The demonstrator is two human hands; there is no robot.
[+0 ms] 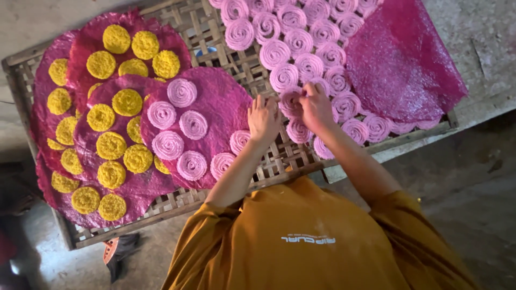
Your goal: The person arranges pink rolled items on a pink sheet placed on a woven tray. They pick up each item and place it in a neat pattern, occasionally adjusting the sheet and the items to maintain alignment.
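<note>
My right hand (pixel 316 106) pinches a pale pink spiral coil (pixel 291 103) lying among several like coils on a woven bamboo tray (pixel 279 156). Just to its left, my left hand (pixel 263 119) rests flat on the tray with its fingertips by the same coil and nothing in its grasp. It lies between that coil and a round magenta sheet (pixel 220 107), which carries several pink coils (pixel 181 92). More pink coils (pixel 298 40) run in rows toward the far edge of the tray.
Overlapping magenta sheets topped with yellow coils (pixel 112 145) cover the tray's left half. A bare crinkled magenta sheet (pixel 400 64) lies at the right end. The tray rests on a concrete ledge (pixel 484 48), and my orange shirt (pixel 301 241) fills the bottom.
</note>
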